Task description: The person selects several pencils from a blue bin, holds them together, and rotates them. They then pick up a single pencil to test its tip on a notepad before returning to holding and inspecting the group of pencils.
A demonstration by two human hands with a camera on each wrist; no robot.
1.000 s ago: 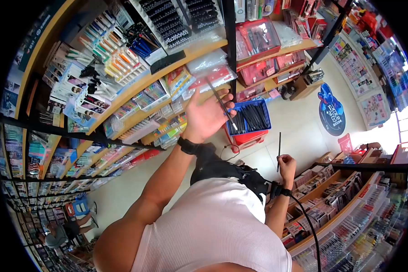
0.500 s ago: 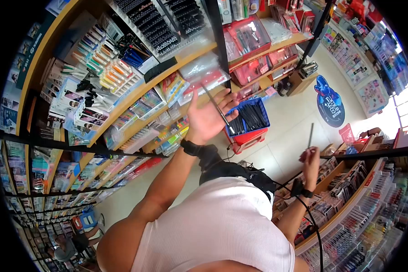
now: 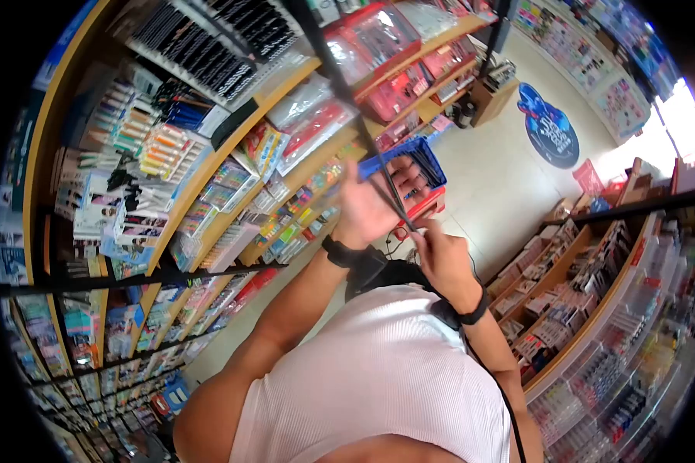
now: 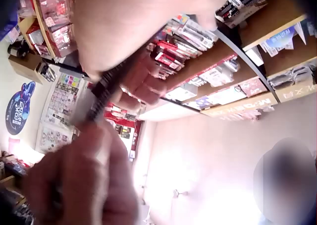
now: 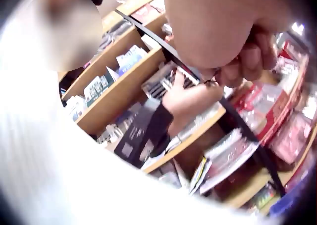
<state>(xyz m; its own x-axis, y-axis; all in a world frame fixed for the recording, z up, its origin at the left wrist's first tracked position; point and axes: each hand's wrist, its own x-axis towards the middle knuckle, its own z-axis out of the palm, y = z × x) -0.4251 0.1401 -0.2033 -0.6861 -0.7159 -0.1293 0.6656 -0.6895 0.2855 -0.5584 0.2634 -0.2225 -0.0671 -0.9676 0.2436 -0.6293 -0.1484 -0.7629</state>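
Note:
My left hand [image 3: 367,204] is held palm up in front of my body, fingers spread and loosely bent. Long, thin black pens [image 3: 394,191] lie across its palm and fingers; how many is blurred. From the lower right, my right hand [image 3: 444,258] pinches the near end of a pen between thumb and fingertips, right beside the left palm. In the left wrist view, a dark pen [image 4: 105,88] runs between the left hand [image 4: 143,29] and the right fingers [image 4: 91,160]. Behind the left fingers is a blue basket [image 3: 432,157] with black pens in it.
The basket stands on a red support [image 3: 428,207] on the floor. To the left, wooden shelves [image 3: 208,166] carry pens, boxes and packets. A low display rack [image 3: 587,309] with stationery runs along my right side. A blue floor sticker [image 3: 550,127] lies farther ahead.
My right hand, out to the right with an upright pen, has swung in to meet the left hand. The left hand stays palm up, and the head view has turned slightly.

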